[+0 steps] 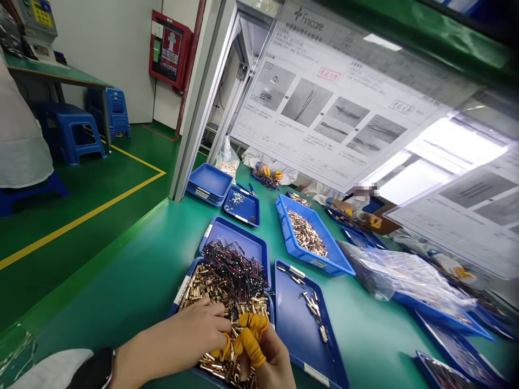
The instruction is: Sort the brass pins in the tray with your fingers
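1. right by the camera, a black smartwatch (96,369) sits on the left wrist, with a white sleeve (48,368) just behind it.
2. the left hand (190,332) reaches in low from the left, palm down, fingers curled into the pile; can't tell whether it's gripping anything.
3. the right hand (271,359) comes in right beside it, yellow finger cots (253,329) on, fingertips pressed together on something too small to make out.
4. under both hands, brass pins (211,286) fill a blue tray (172,310), with black-and-red wires (231,270) heaped just above them.
5. just to the right, a second blue tray (295,319) holds a few loose pins.
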Available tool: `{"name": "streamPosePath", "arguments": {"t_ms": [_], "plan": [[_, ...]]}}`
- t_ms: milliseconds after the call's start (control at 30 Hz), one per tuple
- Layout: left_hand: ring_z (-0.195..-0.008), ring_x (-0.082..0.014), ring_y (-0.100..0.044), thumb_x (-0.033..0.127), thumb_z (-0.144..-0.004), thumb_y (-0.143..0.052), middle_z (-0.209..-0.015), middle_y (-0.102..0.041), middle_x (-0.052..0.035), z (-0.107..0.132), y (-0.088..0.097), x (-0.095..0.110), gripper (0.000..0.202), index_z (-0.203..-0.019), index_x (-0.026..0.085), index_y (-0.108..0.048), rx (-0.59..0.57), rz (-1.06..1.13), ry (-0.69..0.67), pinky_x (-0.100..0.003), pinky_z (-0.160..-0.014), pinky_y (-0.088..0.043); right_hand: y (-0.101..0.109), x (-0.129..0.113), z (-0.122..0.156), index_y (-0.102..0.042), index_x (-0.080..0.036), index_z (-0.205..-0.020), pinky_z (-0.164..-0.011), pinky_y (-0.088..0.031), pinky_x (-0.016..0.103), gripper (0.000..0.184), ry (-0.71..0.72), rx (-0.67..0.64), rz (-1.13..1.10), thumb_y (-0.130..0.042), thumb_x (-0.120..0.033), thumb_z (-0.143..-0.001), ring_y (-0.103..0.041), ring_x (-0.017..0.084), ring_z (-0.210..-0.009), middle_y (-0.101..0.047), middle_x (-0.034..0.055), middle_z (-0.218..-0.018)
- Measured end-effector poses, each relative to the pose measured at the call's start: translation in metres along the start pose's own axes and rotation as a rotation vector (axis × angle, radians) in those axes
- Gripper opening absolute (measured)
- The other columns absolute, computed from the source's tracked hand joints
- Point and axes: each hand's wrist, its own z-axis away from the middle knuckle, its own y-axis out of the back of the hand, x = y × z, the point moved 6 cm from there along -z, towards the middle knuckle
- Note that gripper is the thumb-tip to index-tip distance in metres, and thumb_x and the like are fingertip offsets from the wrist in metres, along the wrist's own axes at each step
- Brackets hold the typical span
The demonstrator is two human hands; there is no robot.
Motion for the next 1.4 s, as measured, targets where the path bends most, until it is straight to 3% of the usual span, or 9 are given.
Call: {"name": "streamPosePath", "arguments": {"t_ms": [167,333,467,633,733,900,1067,1267,1400], "plan": [[-0.085,-0.0161,-0.05,0.005,-0.081,-0.057,-0.084,-0.061,0.0001,0.001,-0.005,-0.002,0.015,-0.072,0.017,-0.056,0.003,-0.012,0.029,-0.025,-0.078,-0.037,0.001,0.005,0.0,-0.054,-0.017,-0.058,-0.027,-0.029,0.013,0.038,-0.035,-0.013,0.069,-0.07,-0.052,-0.063,-0.035,0.002,-0.023,-0.049,-0.0082,-0.038],[-0.086,-0.0171,-0.049,-0.012,-0.069,-0.042,-0.09,-0.053,-0.0021,0.004,-0.008,-0.008,0.031,-0.078,0.017,-0.05,-0.012,0.107,0.106,-0.024,-0.075,-0.04,0.004,0.004,0.0,-0.052,-0.018,-0.055,-0.026,-0.028,0.015,0.041,-0.042,0.043,0.052,-0.075,-0.052,-0.054,-0.033,0.003,-0.025,-0.047,-0.0088,-0.038],[-0.081,-0.0131,-0.047,-0.015,-0.059,-0.031,-0.091,-0.045,-0.0009,0.003,0.004,-0.023,0.041,-0.079,0.017,-0.047,0.166,0.389,0.276,-0.02,-0.069,-0.04,0.007,0.007,0.0,-0.056,-0.017,-0.057,-0.028,-0.017,0.015,0.036,-0.021,0.088,0.021,-0.075,-0.048,-0.057,-0.025,0.002,-0.028,-0.049,-0.0075,-0.039],[-0.084,-0.0135,-0.047,-0.013,-0.06,-0.027,-0.088,-0.044,0.0002,0.003,0.006,-0.038,0.039,-0.072,0.018,-0.047,0.367,0.624,0.443,-0.024,-0.074,-0.04,0.005,0.009,0.003,-0.064,-0.017,-0.063,-0.036,-0.022,0.019,0.038,0.049,0.153,0.022,-0.073,-0.053,-0.056,-0.029,0.006,-0.035,-0.043,-0.0077,-0.041],[-0.087,-0.0138,-0.049,-0.015,-0.058,-0.028,-0.092,-0.049,-0.0009,0.002,-0.002,-0.042,0.045,-0.079,0.018,-0.051,0.312,0.597,0.461,-0.024,-0.078,-0.041,0.002,0.009,0.004,-0.065,-0.017,-0.067,-0.036,-0.02,0.02,0.039,0.053,0.151,0.065,-0.07,-0.055,-0.059,-0.027,0.006,-0.036,-0.041,-0.0081,-0.041],[-0.101,-0.0193,-0.046,-0.017,-0.052,-0.03,-0.099,-0.054,-0.004,0.003,-0.021,-0.044,0.05,-0.081,0.015,-0.055,0.107,0.286,0.369,-0.034,-0.09,-0.039,0.006,0.004,0.006,-0.064,-0.016,-0.07,-0.038,-0.02,0.02,0.041,0.064,0.186,0.148,-0.068,-0.056,-0.061,-0.031,0.007,-0.037,-0.044,-0.0066,-0.042],[-0.105,-0.0214,-0.046,-0.017,-0.052,-0.032,-0.099,-0.054,-0.0047,0.005,-0.033,-0.046,0.051,-0.084,0.016,-0.053,0.053,0.19,0.361,-0.039,-0.095,-0.037,0.008,0.008,0.003,-0.063,-0.017,-0.073,-0.036,-0.02,0.02,0.036,0.104,0.174,0.171,-0.066,-0.053,-0.065,-0.03,0.008,-0.036,-0.047,-0.0058,-0.042],[-0.093,-0.0164,-0.051,-0.015,-0.057,-0.03,-0.096,-0.052,-0.0041,0.003,-0.011,-0.039,0.046,-0.081,0.016,-0.052,0.197,0.401,0.427,-0.028,-0.083,-0.043,0.011,0.018,-0.001,-0.068,-0.015,-0.073,-0.038,-0.031,0.021,0.04,0.203,0.188,0.266,-0.064,-0.055,-0.065,-0.037,0.009,-0.039,-0.05,-0.0028,-0.047],[-0.087,-0.0136,-0.053,-0.01,-0.069,-0.034,-0.093,-0.054,-0.0018,0.001,0.005,-0.032,0.035,-0.079,0.018,-0.054,0.309,0.554,0.385,-0.024,-0.078,-0.045,0.008,0.015,0.0,-0.071,-0.015,-0.073,-0.038,-0.029,0.022,0.044,0.283,0.163,0.444,-0.057,-0.056,-0.069,-0.035,0.01,-0.039,-0.051,-0.0009,-0.046]]}}
